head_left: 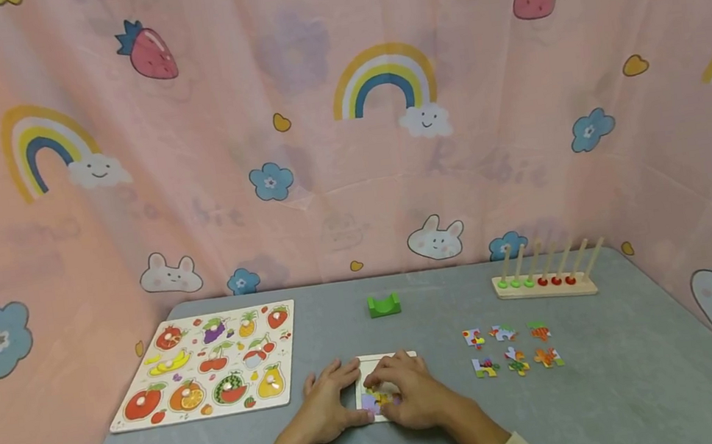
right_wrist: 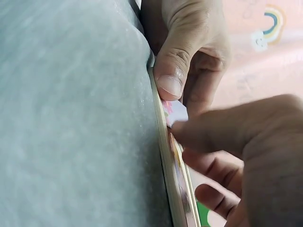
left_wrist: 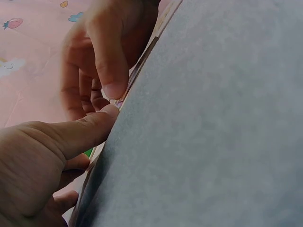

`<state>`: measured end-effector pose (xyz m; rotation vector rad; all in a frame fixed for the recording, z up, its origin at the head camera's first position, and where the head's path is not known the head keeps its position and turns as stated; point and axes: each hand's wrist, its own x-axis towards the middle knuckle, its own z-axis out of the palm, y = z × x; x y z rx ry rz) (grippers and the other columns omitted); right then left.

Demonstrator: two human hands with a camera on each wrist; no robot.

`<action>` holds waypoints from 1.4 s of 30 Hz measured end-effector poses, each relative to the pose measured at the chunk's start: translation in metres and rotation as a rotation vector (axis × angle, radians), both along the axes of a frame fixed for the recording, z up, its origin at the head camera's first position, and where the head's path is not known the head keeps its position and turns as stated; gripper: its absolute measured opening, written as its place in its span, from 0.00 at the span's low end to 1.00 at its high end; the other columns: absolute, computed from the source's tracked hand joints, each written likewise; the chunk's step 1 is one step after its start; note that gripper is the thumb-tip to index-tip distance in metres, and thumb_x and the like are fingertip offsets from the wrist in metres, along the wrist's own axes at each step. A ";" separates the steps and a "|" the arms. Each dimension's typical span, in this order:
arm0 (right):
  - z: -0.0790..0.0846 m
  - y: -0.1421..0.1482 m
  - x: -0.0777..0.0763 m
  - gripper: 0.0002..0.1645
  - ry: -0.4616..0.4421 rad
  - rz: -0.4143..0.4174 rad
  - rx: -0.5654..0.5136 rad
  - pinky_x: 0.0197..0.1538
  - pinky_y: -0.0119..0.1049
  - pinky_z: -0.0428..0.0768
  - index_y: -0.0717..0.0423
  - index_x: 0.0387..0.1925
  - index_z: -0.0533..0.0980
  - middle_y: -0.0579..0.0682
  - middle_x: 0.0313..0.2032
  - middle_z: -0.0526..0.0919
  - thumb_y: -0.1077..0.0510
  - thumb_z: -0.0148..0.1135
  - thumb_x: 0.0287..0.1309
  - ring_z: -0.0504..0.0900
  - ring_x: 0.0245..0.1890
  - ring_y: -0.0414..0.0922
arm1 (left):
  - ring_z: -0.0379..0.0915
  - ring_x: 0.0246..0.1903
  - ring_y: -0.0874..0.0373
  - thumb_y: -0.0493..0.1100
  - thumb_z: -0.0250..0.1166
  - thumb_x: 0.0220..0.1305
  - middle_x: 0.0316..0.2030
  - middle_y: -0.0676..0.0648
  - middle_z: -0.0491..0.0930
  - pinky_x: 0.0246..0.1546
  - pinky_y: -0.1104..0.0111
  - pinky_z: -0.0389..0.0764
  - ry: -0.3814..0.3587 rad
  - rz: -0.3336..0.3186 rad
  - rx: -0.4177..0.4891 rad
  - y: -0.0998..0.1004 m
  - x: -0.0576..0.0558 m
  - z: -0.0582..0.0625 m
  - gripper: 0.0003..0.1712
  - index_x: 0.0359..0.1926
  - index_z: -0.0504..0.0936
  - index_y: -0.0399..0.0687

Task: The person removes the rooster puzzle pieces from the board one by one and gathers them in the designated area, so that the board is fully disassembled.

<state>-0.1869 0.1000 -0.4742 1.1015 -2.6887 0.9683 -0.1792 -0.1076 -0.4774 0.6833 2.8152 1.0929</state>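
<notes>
Hands [head_left: 328, 403] [head_left: 410, 393] on a pale rectangular tray [head_left: 371, 359] of lilac-and-yellow puzzle pieces [head_left: 370, 403].

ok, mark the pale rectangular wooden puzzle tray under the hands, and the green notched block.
Pale rectangular wooden puzzle tray [head_left: 374, 357], head view, on its far rim.
Green notched block [head_left: 384, 309], head view, on its front face.

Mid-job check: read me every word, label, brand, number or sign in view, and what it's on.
None can be read for sure.
Curtain: faint letters, too blurred to quote.
Frame, loose pieces, fruit board, peg rack: no legible text.
</notes>
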 end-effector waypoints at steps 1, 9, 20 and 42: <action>-0.001 0.000 0.000 0.20 0.009 0.011 0.002 0.47 0.48 0.62 0.45 0.42 0.81 0.36 0.43 0.77 0.60 0.69 0.42 0.69 0.45 0.40 | 0.52 0.67 0.40 0.49 0.79 0.43 0.64 0.45 0.69 0.58 0.34 0.38 -0.001 0.001 -0.001 0.000 0.000 0.000 0.43 0.59 0.76 0.33; 0.000 -0.002 0.003 0.24 0.072 0.051 0.020 0.47 0.45 0.63 0.51 0.47 0.81 0.38 0.39 0.78 0.58 0.71 0.43 0.68 0.42 0.37 | 0.52 0.67 0.40 0.50 0.79 0.43 0.64 0.46 0.69 0.58 0.34 0.39 0.006 0.005 -0.004 0.000 0.000 -0.001 0.43 0.59 0.77 0.34; 0.005 -0.001 0.003 0.22 0.123 0.037 0.027 0.46 0.45 0.64 0.54 0.46 0.81 0.39 0.37 0.76 0.60 0.70 0.44 0.69 0.41 0.39 | 0.53 0.67 0.40 0.50 0.80 0.42 0.64 0.46 0.70 0.58 0.34 0.39 0.019 0.008 -0.006 -0.001 0.000 -0.002 0.43 0.59 0.77 0.34; 0.033 0.039 0.014 0.25 -0.006 0.016 -0.097 0.50 0.50 0.67 0.56 0.53 0.78 0.36 0.41 0.76 0.62 0.70 0.52 0.70 0.47 0.41 | 0.53 0.67 0.40 0.48 0.79 0.43 0.64 0.45 0.69 0.59 0.35 0.37 0.010 0.020 -0.009 0.001 0.002 -0.001 0.42 0.58 0.77 0.33</action>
